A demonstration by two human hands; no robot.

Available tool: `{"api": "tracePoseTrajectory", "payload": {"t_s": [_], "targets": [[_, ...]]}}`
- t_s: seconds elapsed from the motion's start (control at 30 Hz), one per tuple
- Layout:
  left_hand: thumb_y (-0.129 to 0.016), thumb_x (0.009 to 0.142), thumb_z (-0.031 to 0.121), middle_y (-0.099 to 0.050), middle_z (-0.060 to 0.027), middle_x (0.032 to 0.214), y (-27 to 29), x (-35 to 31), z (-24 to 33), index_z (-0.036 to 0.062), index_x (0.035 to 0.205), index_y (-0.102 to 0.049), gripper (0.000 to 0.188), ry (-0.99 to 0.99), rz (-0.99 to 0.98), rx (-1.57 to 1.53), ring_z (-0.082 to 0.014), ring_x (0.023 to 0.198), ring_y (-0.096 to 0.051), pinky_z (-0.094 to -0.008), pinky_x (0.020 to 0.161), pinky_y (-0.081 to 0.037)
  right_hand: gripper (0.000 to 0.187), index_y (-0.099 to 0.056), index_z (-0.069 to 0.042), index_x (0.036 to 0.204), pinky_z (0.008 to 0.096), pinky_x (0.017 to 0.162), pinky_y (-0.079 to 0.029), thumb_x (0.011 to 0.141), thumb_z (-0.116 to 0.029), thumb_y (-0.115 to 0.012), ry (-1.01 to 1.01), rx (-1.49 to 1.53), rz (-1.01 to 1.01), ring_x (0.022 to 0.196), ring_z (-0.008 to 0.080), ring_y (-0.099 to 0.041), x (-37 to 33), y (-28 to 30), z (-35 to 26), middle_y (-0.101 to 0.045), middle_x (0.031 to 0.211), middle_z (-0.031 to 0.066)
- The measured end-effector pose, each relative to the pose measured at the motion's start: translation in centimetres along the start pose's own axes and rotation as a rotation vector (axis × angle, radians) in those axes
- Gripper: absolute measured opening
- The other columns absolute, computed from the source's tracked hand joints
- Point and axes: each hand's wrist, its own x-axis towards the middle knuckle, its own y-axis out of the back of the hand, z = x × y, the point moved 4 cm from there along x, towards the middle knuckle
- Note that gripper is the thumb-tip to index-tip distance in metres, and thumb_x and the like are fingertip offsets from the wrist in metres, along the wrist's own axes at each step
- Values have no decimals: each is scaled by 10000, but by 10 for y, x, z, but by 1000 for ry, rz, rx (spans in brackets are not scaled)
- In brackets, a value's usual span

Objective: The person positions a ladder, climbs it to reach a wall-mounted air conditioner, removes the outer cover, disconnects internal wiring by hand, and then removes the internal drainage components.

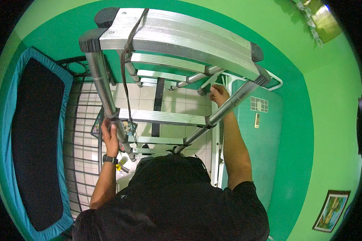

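Silvery metal meets the left hand [110,135], its thumb and fingers up against the near left leg of the stepladder [163,117]; I cannot tell whether they close around it. Beyond the near right leg, the right hand [218,95] is raised with fingers curled, and whether it grips anything is unclear. Directly in front of the person, the ladder stands over the pale tiled floor [192,107], a dark cord [128,46] looped around its top and dangling past the rungs. Rightward lies a teal surface [261,156] bearing a beige handheld device [256,120]; leftward, black bars [81,165] beside a turquoise-edged dark pad [40,136].
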Motion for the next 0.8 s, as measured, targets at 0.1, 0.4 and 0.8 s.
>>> {"api": "tracePoseTrajectory", "payload": {"t_s": [0.1, 0.4, 0.8], "targets": [[-588, 1027, 278, -382, -190, 1478, -12, -19, 2, 21, 1517, -327, 612, 5, 146, 58, -338, 1321, -464, -442, 1106, -380, 402, -621, -59, 1226, 328, 781, -549, 921, -291, -742, 60, -176, -200, 883, 179, -645, 27, -20, -13, -665, 1034, 46], [-704, 937, 310, -588, -46, 1007, -115, -145, -110, 82, 1170, -536, 366, 734, 357, -552, -181, 905, -538, -371, 832, -461, 452, -614, -89, 1291, 472, 1025, -476, 849, -112, -709, 1130, -706, -247, 1219, 400, -554, 2, -76, -79, -579, 1334, 191], [-703, 953, 373, -514, -134, 1433, -232, -171, -162, 107, 1462, -398, 650, 954, 361, -828, -339, 1238, -559, -570, 984, -471, 555, -539, -93, 1392, 529, 1055, -381, 876, -224, -696, 1040, -1081, -429, 1256, 393, -512, 62, -117, -67, -548, 1401, 158]]}}
